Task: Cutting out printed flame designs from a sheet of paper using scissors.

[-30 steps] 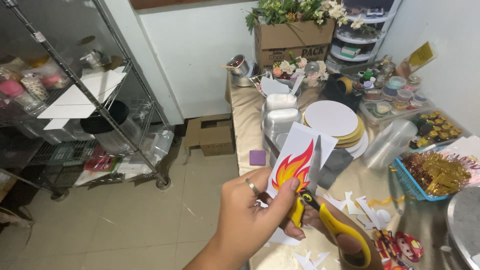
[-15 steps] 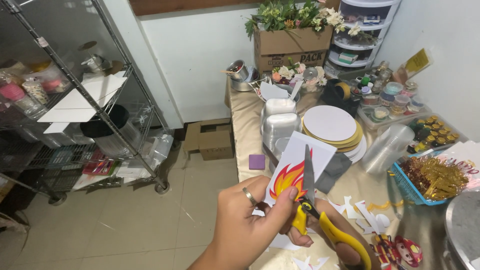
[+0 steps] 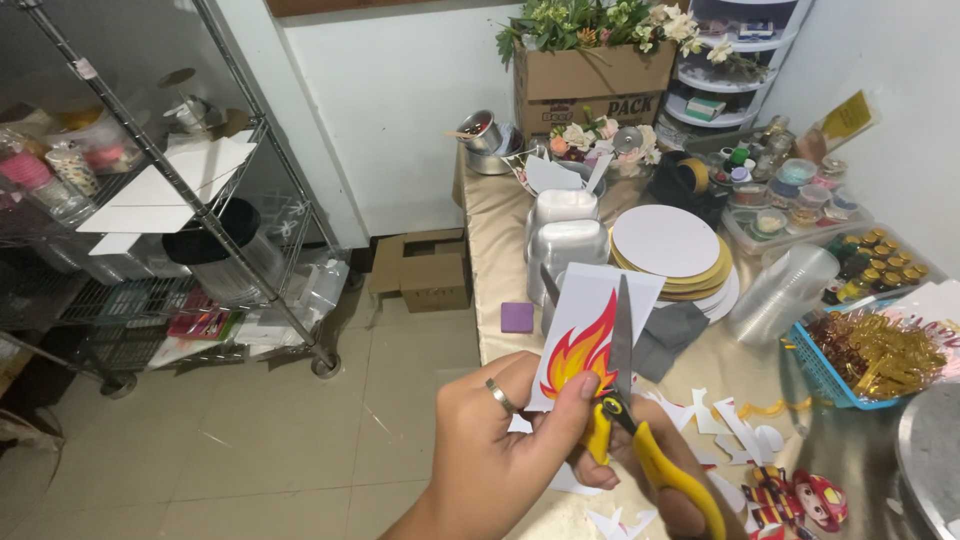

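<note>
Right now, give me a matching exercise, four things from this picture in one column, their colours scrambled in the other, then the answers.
Things:
1. scissors handles
2. small square pad
3. basket
4. top round board

Colours:
A. purple
B. white
C. yellow
D. blue

Pairs: 1-C, 2-A, 3-D, 4-B

Glossy printed paper flame card, shiny metal-bladed scissors with smooth yellow plastic handles.
</note>
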